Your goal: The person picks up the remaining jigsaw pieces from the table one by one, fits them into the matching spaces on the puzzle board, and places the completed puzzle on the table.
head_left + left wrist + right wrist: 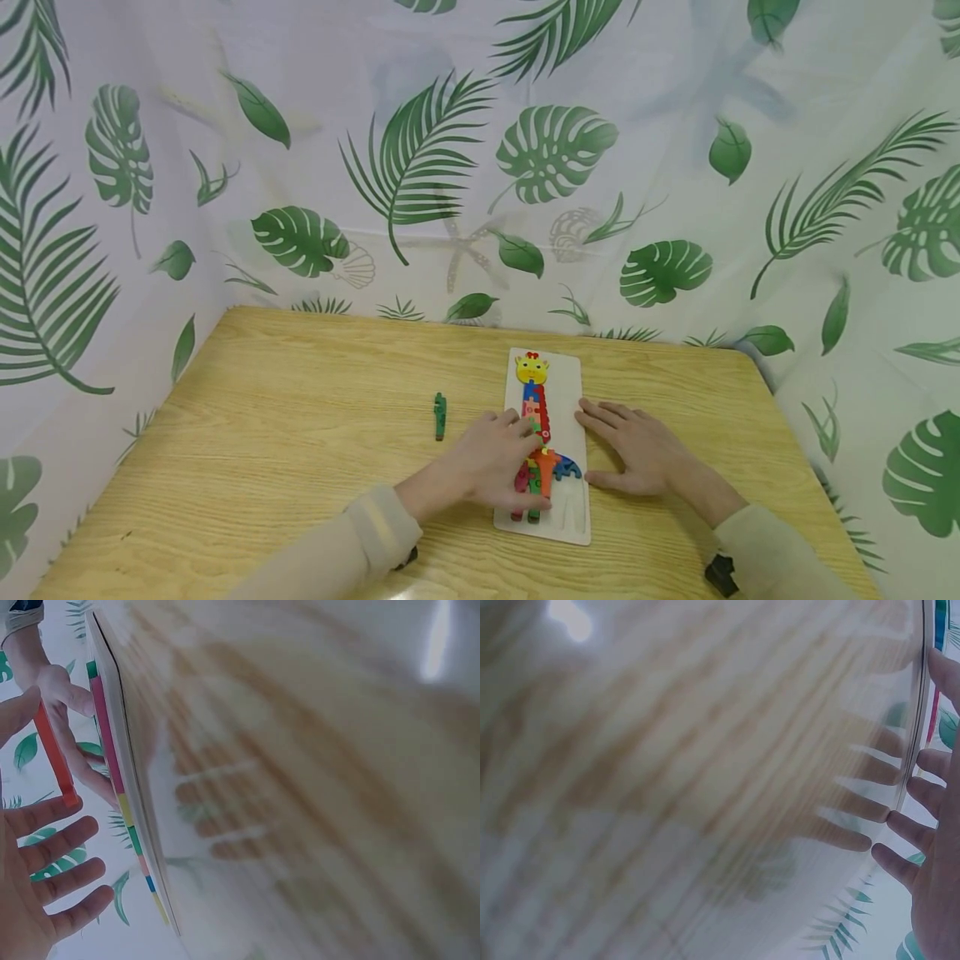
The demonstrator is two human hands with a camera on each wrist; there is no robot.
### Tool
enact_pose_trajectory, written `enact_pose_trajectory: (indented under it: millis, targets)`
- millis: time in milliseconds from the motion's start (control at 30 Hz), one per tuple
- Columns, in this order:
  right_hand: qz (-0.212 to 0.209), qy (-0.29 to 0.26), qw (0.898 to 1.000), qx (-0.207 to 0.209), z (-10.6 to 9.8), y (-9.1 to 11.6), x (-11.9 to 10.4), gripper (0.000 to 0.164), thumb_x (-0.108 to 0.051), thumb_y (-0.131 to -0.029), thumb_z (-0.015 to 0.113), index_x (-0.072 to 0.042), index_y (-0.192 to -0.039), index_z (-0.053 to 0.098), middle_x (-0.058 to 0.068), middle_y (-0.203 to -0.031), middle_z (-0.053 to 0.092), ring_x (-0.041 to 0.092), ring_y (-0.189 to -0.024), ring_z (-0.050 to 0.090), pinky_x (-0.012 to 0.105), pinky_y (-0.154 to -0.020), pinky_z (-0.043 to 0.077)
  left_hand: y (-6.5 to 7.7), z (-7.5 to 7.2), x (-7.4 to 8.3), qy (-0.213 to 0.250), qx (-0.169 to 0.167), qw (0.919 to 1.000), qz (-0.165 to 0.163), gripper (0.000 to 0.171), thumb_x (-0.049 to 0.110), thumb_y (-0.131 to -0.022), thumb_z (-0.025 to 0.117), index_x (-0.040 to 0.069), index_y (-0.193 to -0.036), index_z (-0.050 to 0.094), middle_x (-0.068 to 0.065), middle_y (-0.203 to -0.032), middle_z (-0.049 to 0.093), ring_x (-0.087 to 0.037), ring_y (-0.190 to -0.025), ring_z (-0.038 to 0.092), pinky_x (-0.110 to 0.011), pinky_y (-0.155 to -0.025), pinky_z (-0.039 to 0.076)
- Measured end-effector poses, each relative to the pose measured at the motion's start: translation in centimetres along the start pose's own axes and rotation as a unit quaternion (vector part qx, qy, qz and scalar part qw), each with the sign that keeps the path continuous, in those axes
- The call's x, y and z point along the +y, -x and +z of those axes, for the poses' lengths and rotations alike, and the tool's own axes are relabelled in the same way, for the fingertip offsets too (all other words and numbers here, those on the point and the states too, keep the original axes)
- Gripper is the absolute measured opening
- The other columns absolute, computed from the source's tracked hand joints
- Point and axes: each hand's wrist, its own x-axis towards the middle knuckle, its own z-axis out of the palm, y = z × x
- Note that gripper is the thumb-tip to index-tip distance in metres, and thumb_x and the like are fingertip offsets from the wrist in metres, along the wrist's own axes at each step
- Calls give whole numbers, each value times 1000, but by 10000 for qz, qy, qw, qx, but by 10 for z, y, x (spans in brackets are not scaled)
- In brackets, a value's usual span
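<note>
A pale giraffe puzzle board (562,392) lies on the table, its colourful numbered pieces forming the yellow head (532,368), the neck and part of the body. Over the board's lower half, my left hand (491,462) pinches an orange puzzle piece (56,750) between thumb and index finger; its other fingers are spread. The piece is held above the board, beside a blue piece (567,468). My right hand (637,450) rests flat with straight fingers against the board's right edge. The left hand hides part of the giraffe's body.
A loose green puzzle piece (440,417) lies on the wooden table (315,400), left of the board. Bare recesses (573,508) show at the board's lower right. A leaf-patterned curtain (450,167) stands behind and along both sides of the table.
</note>
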Motion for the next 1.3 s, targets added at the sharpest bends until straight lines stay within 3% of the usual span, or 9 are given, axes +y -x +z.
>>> enact_pose_trajectory:
  millis: [433, 833, 1300]
  targets:
    - [-11, 44, 10000, 18, -1, 0, 0, 93, -81, -91, 53, -22, -162, 43, 3, -171, 40, 37, -151, 46, 66, -115, 44, -3, 0, 11, 28, -70, 9997, 221, 84, 87, -89, 48, 24, -144, 63, 0, -143, 66, -21, -128, 58, -36, -100, 55]
    - [-51, 80, 9999, 91, -1, 0, -1, 93, -81, -91, 54, -22, -162, 43, 3, -171, 40, 37, -150, 47, 65, -115, 44, -8, 5, 18, -329, -102, 9990, 295, 85, 89, -88, 46, 24, -141, 64, -1, -147, 65, -19, -128, 59, -32, -94, 54]
    - [-66, 67, 9999, 114, 1, 0, 0, 93, -80, -91, 55, -21, -162, 43, 3, -170, 41, 37, -150, 47, 64, -115, 45, -11, 8, 22, -260, -164, 9992, 245, 81, 89, -88, 47, 26, -136, 67, 2, -132, 68, -16, -120, 60, -31, -92, 53]
